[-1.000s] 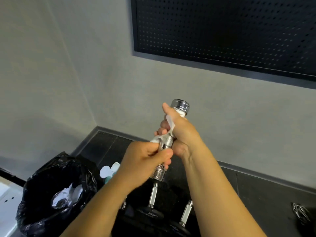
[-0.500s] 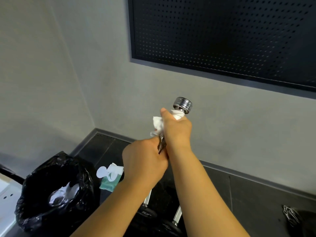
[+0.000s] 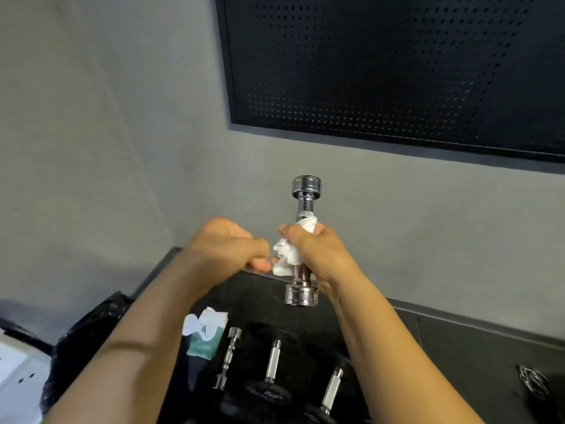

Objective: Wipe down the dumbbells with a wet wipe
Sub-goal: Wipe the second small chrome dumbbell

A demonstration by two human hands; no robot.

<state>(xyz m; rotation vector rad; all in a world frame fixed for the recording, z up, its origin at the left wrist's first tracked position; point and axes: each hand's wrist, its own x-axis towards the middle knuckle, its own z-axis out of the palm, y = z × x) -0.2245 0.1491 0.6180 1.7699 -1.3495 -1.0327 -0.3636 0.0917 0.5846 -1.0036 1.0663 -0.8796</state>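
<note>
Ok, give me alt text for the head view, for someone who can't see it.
The right hand holds a chrome dumbbell upright by its handle through a white wipe, while the left hand, fingers curled, is right beside the wipe's loose edge. Below lie a teal wipe pack and more dumbbells, with a black bin bag at left.

Black perforated panel (image 3: pixel 397 71) is filling the upper right, hanging on grey wall (image 3: pixel 91 148). Black bin bag (image 3: pixel 82 338) is sitting lower left, white board (image 3: pixel 15 371) just beside it. Metal wire object (image 3: pixel 532 382) is lying lower right.
</note>
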